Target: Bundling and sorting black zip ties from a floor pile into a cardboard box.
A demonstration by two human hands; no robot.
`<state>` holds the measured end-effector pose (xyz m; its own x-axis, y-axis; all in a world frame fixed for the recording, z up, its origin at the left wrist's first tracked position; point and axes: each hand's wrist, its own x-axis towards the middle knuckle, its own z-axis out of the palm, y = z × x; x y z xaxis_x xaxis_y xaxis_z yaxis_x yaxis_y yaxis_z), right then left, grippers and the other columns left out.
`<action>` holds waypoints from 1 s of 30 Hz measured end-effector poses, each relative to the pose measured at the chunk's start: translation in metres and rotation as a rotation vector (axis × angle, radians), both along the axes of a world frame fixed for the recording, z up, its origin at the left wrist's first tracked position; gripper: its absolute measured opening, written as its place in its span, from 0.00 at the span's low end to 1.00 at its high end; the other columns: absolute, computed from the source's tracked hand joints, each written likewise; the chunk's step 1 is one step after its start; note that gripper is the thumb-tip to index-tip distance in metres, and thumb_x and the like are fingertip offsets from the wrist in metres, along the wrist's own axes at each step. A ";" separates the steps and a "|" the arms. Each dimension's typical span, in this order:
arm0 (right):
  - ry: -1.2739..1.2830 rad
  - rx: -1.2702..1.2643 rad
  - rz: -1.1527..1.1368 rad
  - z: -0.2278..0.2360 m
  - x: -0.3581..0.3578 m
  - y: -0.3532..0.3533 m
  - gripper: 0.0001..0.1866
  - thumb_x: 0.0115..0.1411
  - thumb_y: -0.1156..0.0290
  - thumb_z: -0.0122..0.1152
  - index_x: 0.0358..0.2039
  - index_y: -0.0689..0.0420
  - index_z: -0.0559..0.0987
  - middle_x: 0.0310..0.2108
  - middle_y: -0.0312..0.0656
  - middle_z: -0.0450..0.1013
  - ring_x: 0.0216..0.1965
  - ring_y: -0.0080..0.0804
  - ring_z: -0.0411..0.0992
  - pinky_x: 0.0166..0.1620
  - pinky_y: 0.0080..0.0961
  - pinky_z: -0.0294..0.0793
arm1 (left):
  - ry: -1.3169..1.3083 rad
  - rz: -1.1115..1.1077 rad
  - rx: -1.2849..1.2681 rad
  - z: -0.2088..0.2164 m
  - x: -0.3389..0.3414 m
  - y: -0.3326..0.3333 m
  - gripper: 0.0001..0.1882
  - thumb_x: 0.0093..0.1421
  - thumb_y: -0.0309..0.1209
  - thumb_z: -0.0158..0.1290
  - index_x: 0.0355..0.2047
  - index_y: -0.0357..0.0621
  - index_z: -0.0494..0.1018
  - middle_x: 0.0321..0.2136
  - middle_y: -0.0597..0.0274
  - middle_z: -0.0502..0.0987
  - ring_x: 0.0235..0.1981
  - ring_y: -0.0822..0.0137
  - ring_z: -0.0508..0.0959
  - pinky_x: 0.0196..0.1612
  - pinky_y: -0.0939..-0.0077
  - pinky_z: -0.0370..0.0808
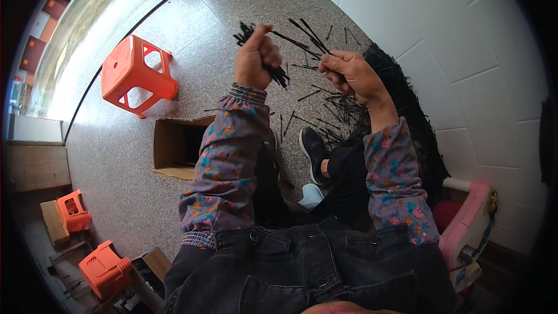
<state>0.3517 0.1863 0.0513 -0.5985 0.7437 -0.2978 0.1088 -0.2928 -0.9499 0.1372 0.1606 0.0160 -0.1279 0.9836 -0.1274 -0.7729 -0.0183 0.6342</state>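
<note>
My left hand [254, 58] is closed around a bundle of thin black strips [279, 77], whose ends stick out above and below the fist. To the right of it, my right hand [350, 72] pinches a few more strips [318, 42] that fan up and to the left. One of these reaches across to the thumb side of my left hand. What exactly the strips are I cannot make out. Loose strips of the same sort [340, 113] lie scattered on the floor below my right hand. A dense black heap of them [401, 99] runs along the wall.
An orange-red plastic stool [119, 70] stands at the left. Near my left forearm is an open cardboard box [167, 146]. My dark shoe [314, 148] rests among the loose strips. A pink-and-white object [468, 215] stands at the right, beside the white tiled wall [430, 29].
</note>
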 end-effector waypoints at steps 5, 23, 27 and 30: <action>-0.041 0.062 0.103 0.005 0.007 0.001 0.15 0.62 0.60 0.51 0.25 0.59 0.73 0.14 0.27 0.61 0.10 0.11 0.53 0.12 0.11 0.49 | -0.012 -0.140 -0.150 -0.005 -0.004 0.001 0.11 0.62 0.41 0.46 0.30 0.47 0.69 0.16 0.69 0.67 0.10 0.76 0.58 0.14 0.81 0.57; -0.256 0.125 0.505 0.002 0.020 0.008 0.13 0.56 0.62 0.56 0.30 0.61 0.78 0.14 0.29 0.64 0.15 0.14 0.58 0.19 0.14 0.55 | 0.383 -0.942 -0.137 0.004 0.032 -0.018 0.12 0.59 0.38 0.49 0.33 0.42 0.70 0.19 0.60 0.74 0.13 0.75 0.68 0.13 0.86 0.60; -0.340 0.252 0.501 0.008 0.021 0.009 0.14 0.56 0.62 0.57 0.30 0.62 0.78 0.17 0.31 0.66 0.16 0.15 0.59 0.20 0.14 0.56 | 0.449 -0.859 -0.175 0.001 0.034 -0.019 0.11 0.60 0.34 0.47 0.36 0.39 0.70 0.17 0.63 0.71 0.14 0.76 0.68 0.15 0.86 0.62; -0.410 0.264 -0.018 0.017 0.022 0.008 0.13 0.57 0.64 0.56 0.30 0.62 0.77 0.19 0.30 0.67 0.16 0.11 0.57 0.19 0.10 0.55 | 0.430 -0.859 -0.126 -0.002 0.030 -0.017 0.12 0.59 0.32 0.47 0.40 0.38 0.69 0.16 0.66 0.69 0.14 0.77 0.66 0.15 0.86 0.61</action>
<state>0.3734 0.1946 0.0680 -0.4577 0.8347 -0.3063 0.4869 -0.0529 -0.8719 0.1674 0.1437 0.0141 0.5676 0.7459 -0.3485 -0.1929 0.5321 0.8244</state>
